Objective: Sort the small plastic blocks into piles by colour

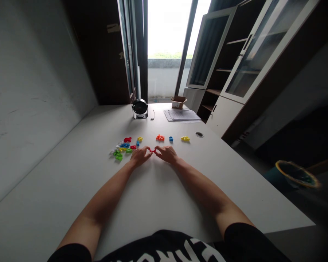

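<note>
A small red plastic piece (152, 150) sits between my two hands, just above or on the white table. My left hand (140, 155) pinches its left end, and my right hand (166, 154) pinches its right end. Close to the left hand lies a loose group of coloured pieces: green (117, 155), blue (124, 145), red (127, 139) and white ones among them. Beyond my hands, from left to right, are a yellow piece (140, 139), an orange-red cluster (160, 137), a blue piece (171, 139) and another yellow piece (185, 139). Their exact shapes are too small to tell.
The white table (153, 203) meets a wall on the left. At its far side stand a round black device (140, 108), papers (182, 115) and an open cardboard box (178, 102). A cable hole (199, 134) is at right. A bin (296, 174) stands off the right edge.
</note>
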A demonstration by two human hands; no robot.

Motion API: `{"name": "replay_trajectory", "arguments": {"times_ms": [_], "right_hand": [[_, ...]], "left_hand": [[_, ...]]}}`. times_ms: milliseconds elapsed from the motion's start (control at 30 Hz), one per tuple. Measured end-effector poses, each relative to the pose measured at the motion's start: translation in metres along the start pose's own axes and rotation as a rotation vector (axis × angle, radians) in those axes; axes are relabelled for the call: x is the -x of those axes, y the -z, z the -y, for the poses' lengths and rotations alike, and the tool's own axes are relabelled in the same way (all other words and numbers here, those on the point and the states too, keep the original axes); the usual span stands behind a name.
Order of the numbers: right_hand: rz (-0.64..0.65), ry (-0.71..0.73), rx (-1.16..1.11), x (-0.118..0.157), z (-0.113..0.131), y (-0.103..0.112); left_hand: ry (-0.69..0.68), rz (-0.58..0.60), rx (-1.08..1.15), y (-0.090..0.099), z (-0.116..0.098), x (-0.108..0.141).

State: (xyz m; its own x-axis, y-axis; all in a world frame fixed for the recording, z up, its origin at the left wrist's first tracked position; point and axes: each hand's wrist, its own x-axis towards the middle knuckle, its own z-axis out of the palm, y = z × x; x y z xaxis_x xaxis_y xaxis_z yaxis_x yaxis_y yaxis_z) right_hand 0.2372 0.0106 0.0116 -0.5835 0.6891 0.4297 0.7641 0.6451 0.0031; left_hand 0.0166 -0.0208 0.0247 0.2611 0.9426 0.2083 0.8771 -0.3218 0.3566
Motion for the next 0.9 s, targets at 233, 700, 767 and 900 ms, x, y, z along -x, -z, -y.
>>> {"name": "replay_trajectory", "arguments": {"times_ms": [233,700,767,900], "right_hand": [[0.020,-0.021,0.000,0.000,0.001,0.002],[0.094,-0.062,-0.010,0.000,0.000,0.001],[0.094,-0.064,-0.015,0.000,-0.001,0.001],[0.099,-0.072,-0.027,0.000,-0.001,0.001]], "left_hand": [[-0.042,-0.055,0.004,-0.006,0.006,-0.001],[-0.145,-0.114,0.016,-0.010,0.008,-0.001],[-0.159,-0.126,0.000,-0.011,0.008,-0.001],[-0.170,-0.137,-0.028,-0.012,0.008,-0.001]]}}
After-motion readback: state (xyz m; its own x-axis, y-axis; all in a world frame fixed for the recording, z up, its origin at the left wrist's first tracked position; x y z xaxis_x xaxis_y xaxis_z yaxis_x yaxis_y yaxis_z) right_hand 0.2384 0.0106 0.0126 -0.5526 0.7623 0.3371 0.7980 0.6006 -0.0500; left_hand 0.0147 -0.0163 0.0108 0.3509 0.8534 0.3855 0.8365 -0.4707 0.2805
